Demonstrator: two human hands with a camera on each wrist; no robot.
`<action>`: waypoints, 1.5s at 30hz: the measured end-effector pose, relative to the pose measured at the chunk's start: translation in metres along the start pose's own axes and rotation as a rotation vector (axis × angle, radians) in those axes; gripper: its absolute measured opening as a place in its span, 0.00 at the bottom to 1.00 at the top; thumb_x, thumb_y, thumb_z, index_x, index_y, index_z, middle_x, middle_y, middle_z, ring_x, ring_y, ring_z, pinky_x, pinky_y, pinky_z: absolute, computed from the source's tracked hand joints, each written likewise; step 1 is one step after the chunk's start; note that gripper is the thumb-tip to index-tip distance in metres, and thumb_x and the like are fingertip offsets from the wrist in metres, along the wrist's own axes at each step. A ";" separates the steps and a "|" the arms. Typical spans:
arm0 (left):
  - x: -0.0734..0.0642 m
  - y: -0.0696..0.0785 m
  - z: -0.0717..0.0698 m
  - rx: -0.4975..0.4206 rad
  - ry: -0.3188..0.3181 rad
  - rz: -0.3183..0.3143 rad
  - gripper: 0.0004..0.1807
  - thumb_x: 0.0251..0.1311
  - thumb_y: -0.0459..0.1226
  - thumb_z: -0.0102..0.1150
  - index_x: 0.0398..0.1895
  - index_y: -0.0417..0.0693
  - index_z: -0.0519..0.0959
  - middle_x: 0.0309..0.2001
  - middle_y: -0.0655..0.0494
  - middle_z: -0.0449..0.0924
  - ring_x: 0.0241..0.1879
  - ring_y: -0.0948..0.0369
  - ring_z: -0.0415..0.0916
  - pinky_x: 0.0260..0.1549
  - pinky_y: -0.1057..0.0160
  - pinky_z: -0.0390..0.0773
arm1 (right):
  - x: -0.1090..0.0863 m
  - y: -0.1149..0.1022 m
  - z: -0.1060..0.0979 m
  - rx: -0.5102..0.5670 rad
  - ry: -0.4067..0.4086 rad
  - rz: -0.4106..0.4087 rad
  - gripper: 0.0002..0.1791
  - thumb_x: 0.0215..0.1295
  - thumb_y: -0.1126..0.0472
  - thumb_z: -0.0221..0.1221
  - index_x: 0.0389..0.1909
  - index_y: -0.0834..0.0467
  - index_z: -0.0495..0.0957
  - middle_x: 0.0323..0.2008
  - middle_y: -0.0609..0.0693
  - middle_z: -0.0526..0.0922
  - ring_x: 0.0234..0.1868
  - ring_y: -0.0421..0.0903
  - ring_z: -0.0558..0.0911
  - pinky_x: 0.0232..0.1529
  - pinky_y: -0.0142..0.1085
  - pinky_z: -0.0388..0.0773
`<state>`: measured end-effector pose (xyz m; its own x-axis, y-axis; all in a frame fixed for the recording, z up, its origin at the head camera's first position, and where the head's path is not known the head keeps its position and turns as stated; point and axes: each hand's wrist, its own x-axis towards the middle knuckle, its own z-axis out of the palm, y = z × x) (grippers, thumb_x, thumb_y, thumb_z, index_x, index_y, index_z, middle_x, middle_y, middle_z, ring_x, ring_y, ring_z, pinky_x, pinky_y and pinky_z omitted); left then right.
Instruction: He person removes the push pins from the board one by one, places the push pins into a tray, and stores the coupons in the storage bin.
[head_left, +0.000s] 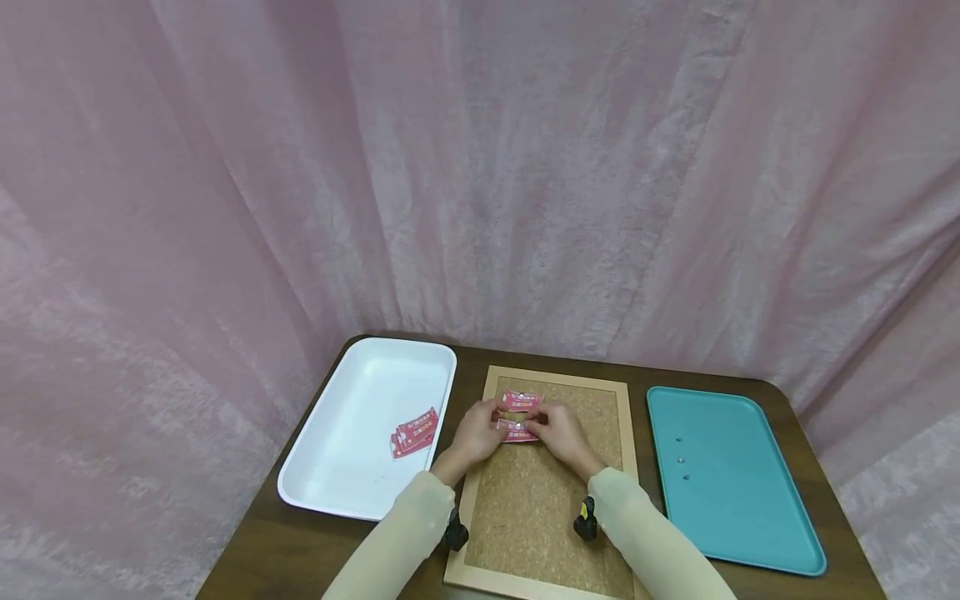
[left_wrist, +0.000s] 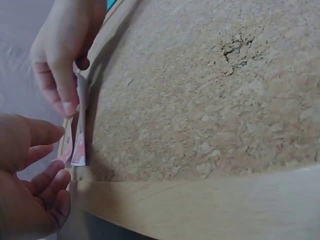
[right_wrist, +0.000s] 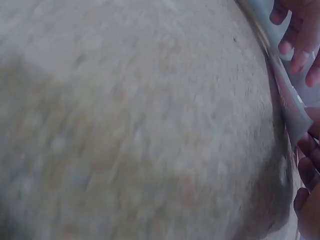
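Two red-and-white printed paper coupons lie one above the other on the cork board, the upper coupon (head_left: 522, 401) and the lower coupon (head_left: 516, 434). A small pin head shows near the top of each. My left hand (head_left: 477, 431) is at the left ends of the coupons; in the left wrist view its fingers (left_wrist: 47, 177) are loosely bent, with no coupon pinched. My right hand (head_left: 561, 432) reaches the right ends, fingertips at the lower coupon. The near coupon's edge (right_wrist: 296, 120) stands out from the board beside the right fingers; whether they pinch it is hidden.
The wood-framed cork board (head_left: 551, 517) lies on a dark brown table (head_left: 262, 558). To the left stands a white tray (head_left: 352, 433) with several more coupons (head_left: 414, 433). A teal tray (head_left: 738, 492) with a few pins (head_left: 681, 460) is on the right. Pink curtains (head_left: 525, 183) hang behind.
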<state>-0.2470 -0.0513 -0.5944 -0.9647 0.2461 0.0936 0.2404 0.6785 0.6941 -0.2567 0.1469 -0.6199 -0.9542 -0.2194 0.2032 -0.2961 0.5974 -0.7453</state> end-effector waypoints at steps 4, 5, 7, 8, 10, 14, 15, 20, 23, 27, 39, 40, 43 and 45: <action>0.003 -0.001 0.003 0.041 -0.004 0.001 0.20 0.60 0.30 0.71 0.55 0.36 0.83 0.46 0.40 0.83 0.47 0.47 0.79 0.49 0.46 0.79 | 0.005 -0.001 0.007 -0.071 0.014 -0.025 0.02 0.63 0.66 0.72 0.32 0.58 0.88 0.32 0.48 0.88 0.34 0.41 0.81 0.38 0.38 0.78; 0.004 -0.001 0.004 0.049 -0.010 -0.005 0.20 0.59 0.31 0.71 0.56 0.37 0.83 0.46 0.40 0.83 0.49 0.47 0.79 0.51 0.45 0.79 | 0.005 -0.001 0.009 -0.089 0.015 -0.019 0.03 0.63 0.67 0.72 0.31 0.57 0.88 0.32 0.47 0.87 0.33 0.41 0.80 0.38 0.38 0.77; 0.005 -0.002 0.006 0.063 -0.023 -0.018 0.22 0.58 0.31 0.72 0.57 0.38 0.83 0.48 0.41 0.83 0.51 0.45 0.78 0.52 0.44 0.78 | 0.006 -0.001 0.011 -0.115 0.014 0.003 0.04 0.63 0.66 0.72 0.31 0.56 0.88 0.31 0.46 0.86 0.33 0.40 0.79 0.37 0.37 0.76; 0.005 -0.002 0.007 0.071 -0.027 -0.025 0.22 0.58 0.31 0.72 0.57 0.39 0.83 0.48 0.41 0.83 0.52 0.45 0.78 0.52 0.43 0.78 | 0.006 -0.001 0.013 -0.121 0.014 0.017 0.04 0.63 0.66 0.72 0.31 0.56 0.88 0.31 0.46 0.86 0.32 0.40 0.78 0.37 0.37 0.76; 0.005 -0.003 0.009 0.087 -0.039 -0.041 0.22 0.58 0.32 0.73 0.57 0.41 0.83 0.49 0.42 0.83 0.53 0.44 0.77 0.52 0.43 0.78 | 0.007 -0.002 0.014 -0.135 0.012 0.043 0.04 0.63 0.66 0.72 0.31 0.54 0.88 0.30 0.45 0.85 0.31 0.39 0.78 0.36 0.37 0.75; 0.004 -0.004 0.011 0.114 -0.053 -0.049 0.22 0.57 0.31 0.72 0.57 0.43 0.84 0.50 0.42 0.82 0.54 0.44 0.77 0.50 0.43 0.79 | 0.006 -0.003 0.016 -0.139 0.017 0.056 0.04 0.63 0.66 0.71 0.31 0.53 0.88 0.28 0.44 0.85 0.30 0.38 0.77 0.35 0.37 0.75; 0.004 -0.005 0.011 0.118 -0.057 -0.049 0.22 0.57 0.31 0.72 0.57 0.43 0.84 0.50 0.42 0.82 0.54 0.43 0.77 0.50 0.43 0.79 | 0.006 -0.003 0.017 -0.146 0.020 0.051 0.05 0.63 0.66 0.71 0.31 0.53 0.87 0.28 0.43 0.85 0.30 0.38 0.77 0.35 0.38 0.74; 0.003 -0.005 0.011 0.132 -0.067 -0.040 0.22 0.55 0.30 0.70 0.55 0.44 0.83 0.49 0.42 0.82 0.53 0.43 0.78 0.48 0.41 0.80 | 0.004 -0.005 0.018 -0.184 0.021 0.031 0.07 0.63 0.65 0.71 0.28 0.51 0.86 0.27 0.41 0.83 0.29 0.38 0.77 0.37 0.40 0.73; 0.003 -0.006 0.011 0.145 -0.067 -0.035 0.21 0.55 0.30 0.69 0.55 0.44 0.83 0.48 0.43 0.84 0.52 0.44 0.80 0.47 0.42 0.81 | 0.004 -0.006 0.019 -0.205 0.014 0.040 0.08 0.64 0.63 0.71 0.28 0.49 0.85 0.26 0.40 0.82 0.29 0.38 0.76 0.38 0.42 0.70; 0.003 -0.007 0.012 0.142 -0.062 -0.022 0.19 0.59 0.32 0.69 0.55 0.45 0.83 0.47 0.43 0.86 0.49 0.45 0.83 0.47 0.44 0.81 | 0.004 -0.006 0.021 -0.227 0.007 0.075 0.08 0.65 0.61 0.71 0.28 0.47 0.84 0.26 0.39 0.81 0.31 0.39 0.76 0.40 0.43 0.67; 0.000 -0.006 0.011 0.144 -0.100 -0.002 0.18 0.66 0.33 0.67 0.58 0.44 0.81 0.24 0.56 0.73 0.29 0.56 0.74 0.34 0.51 0.77 | 0.006 -0.012 0.020 -0.256 -0.037 0.162 0.07 0.67 0.57 0.70 0.29 0.46 0.84 0.26 0.39 0.80 0.35 0.42 0.74 0.41 0.44 0.63; 0.000 -0.006 0.011 0.147 -0.103 0.001 0.18 0.66 0.33 0.67 0.58 0.44 0.81 0.24 0.56 0.73 0.28 0.57 0.74 0.33 0.52 0.76 | 0.006 -0.013 0.020 -0.251 -0.038 0.164 0.07 0.67 0.57 0.70 0.29 0.47 0.84 0.26 0.40 0.80 0.34 0.42 0.74 0.41 0.44 0.62; -0.001 -0.005 0.011 0.156 -0.111 0.008 0.19 0.65 0.32 0.67 0.59 0.43 0.81 0.23 0.57 0.72 0.27 0.57 0.72 0.32 0.54 0.75 | 0.005 -0.013 0.019 -0.238 -0.040 0.164 0.08 0.68 0.59 0.70 0.29 0.47 0.83 0.25 0.39 0.80 0.34 0.42 0.74 0.40 0.44 0.61; -0.001 -0.005 0.010 0.159 -0.114 0.009 0.20 0.64 0.32 0.68 0.60 0.43 0.80 0.23 0.57 0.70 0.26 0.58 0.70 0.30 0.56 0.72 | 0.004 -0.014 0.020 -0.232 -0.038 0.164 0.08 0.68 0.59 0.69 0.29 0.47 0.82 0.24 0.39 0.80 0.34 0.42 0.74 0.40 0.44 0.61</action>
<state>-0.2463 -0.0478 -0.6054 -0.9462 0.3235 0.0113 0.2716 0.7744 0.5714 -0.2557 0.1228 -0.6215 -0.9892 -0.1313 0.0649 -0.1438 0.7867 -0.6004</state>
